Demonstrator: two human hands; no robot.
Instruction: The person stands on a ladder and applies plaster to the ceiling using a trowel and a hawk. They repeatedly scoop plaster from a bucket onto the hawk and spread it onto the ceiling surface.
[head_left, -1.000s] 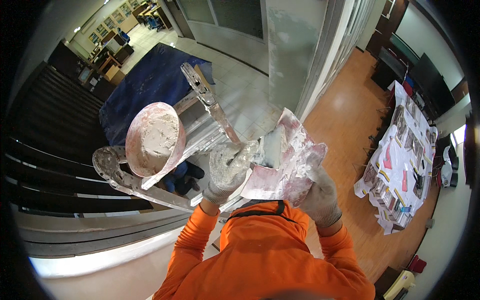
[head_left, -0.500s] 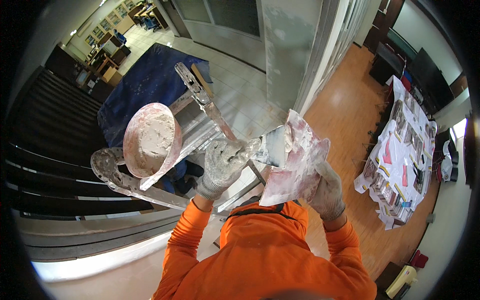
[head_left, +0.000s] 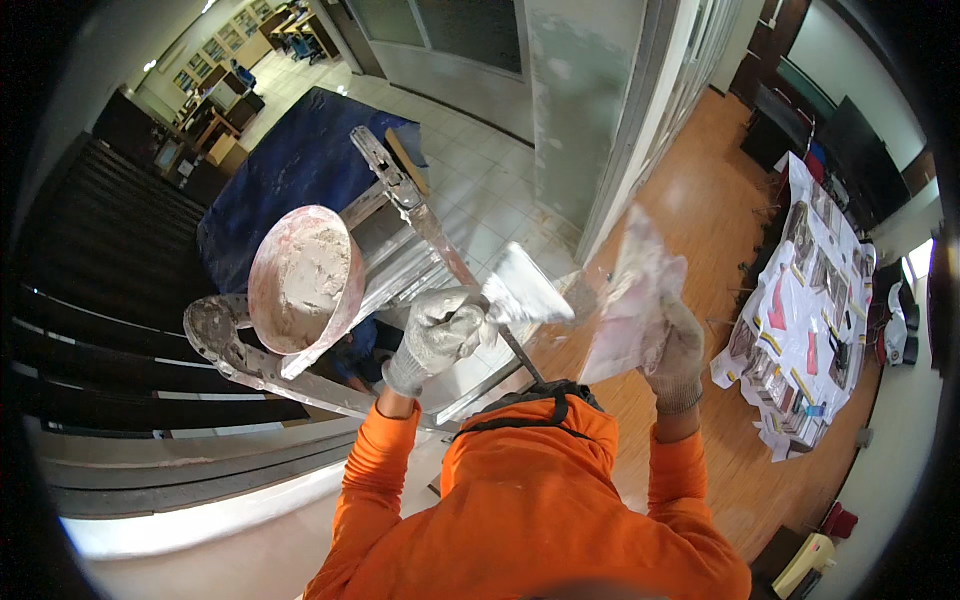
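Note:
My left hand point(head_left: 440, 335), in a grey-white knitted glove, is closed round the handle of a putty knife point(head_left: 527, 292). White paste covers much of its wide blade, which points right. My right hand point(head_left: 676, 352), gloved too, grips the edge of a flat pinkish plate point(head_left: 630, 318) smeared with plaster; motion blurs it. A gap separates the blade from the plate. To the left, a round pinkish tub point(head_left: 262, 290) holds off-white plaster. It rests on the top of a plaster-spattered metal ladder point(head_left: 265, 376).
A dark blue sheet point(head_left: 275, 150) covers part of the tiled floor point(head_left: 470, 135). Right of the patched wall point(head_left: 580, 130) lies a wooden floor point(head_left: 665, 215). At far right stands a table with a white printed cover point(head_left: 790, 345). Dark blinds point(head_left: 100, 230) line the left side.
My hands have drawn apart: the right one moved right with the plate, and the putty knife has come off it. The blade has turned and shows more white paste.

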